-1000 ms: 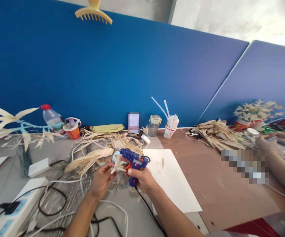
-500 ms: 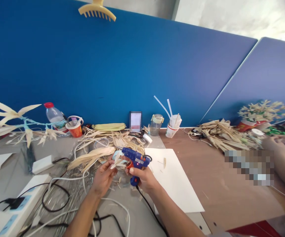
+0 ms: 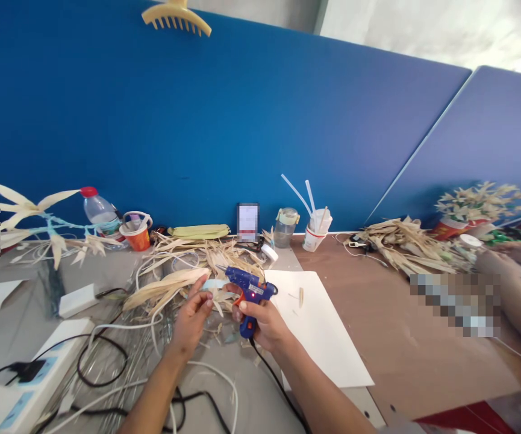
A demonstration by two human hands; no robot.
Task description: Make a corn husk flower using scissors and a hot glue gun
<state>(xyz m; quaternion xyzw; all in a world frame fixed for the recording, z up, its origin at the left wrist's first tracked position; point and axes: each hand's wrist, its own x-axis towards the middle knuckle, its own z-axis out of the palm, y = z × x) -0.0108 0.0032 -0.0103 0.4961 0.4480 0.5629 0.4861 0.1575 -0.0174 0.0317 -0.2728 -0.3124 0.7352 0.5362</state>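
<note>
My right hand [image 3: 264, 322] is wrapped round the handle of a blue hot glue gun [image 3: 250, 282]. The gun's nozzle points left, its small red light is on, and a black cord leaves the bottom of its grip. My left hand [image 3: 191, 322] is closed in a pinch, thumb against fingertips, at a small pale corn husk flower [image 3: 218, 301]. This flower sits between both hands, just below the nozzle; the exact grip on it is partly hidden. Behind it lies a light blue strip [image 3: 215, 283].
Dried corn husks [image 3: 170, 289] spread behind my hands. White paper [image 3: 318, 337] lies at right. A power strip [image 3: 56, 355] and loose cables occupy the left. A husk flower branch [image 3: 52, 223], orange cup [image 3: 139, 238] and phone [image 3: 248, 222] stand behind. Another person's hand [image 3: 497, 265] is far right.
My left hand has shifted slightly, with one finger now raised higher. The small husk flower has turned and moved a little right. The glue gun has moved slightly right.
</note>
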